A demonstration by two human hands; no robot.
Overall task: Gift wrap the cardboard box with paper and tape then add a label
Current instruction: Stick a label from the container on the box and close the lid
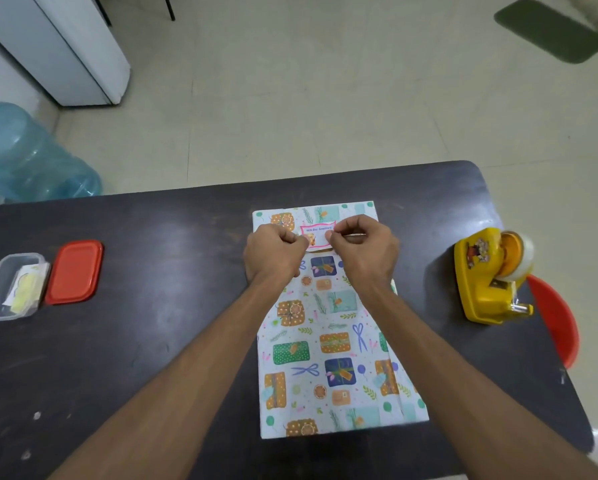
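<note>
Clear plastic tub [12,287]: well left of the box, contents unclear.
Left hand [273,252]: fingers pinch the white pink-bordered label [317,233] at the box's far end.
Right hand [363,251]: fingers pinch the label's other edge.
Patterned paper-wrapped cardboard box [325,341]: on the dark worktop [152,341].
Progress: wrapping looks finished; label seemingly not yet pressed flat.
Hidden: tape seams, label's underside.

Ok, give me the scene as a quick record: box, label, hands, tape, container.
box: wrapped box, gift paper over all visible faces, on the table
label: label at the box's far end
left hand: left hand pinches the label's left end
right hand: right hand pinches its right end
tape: yellow tape dispenser right of the box, untouched
container: clear container open, red lid beside it
</note>
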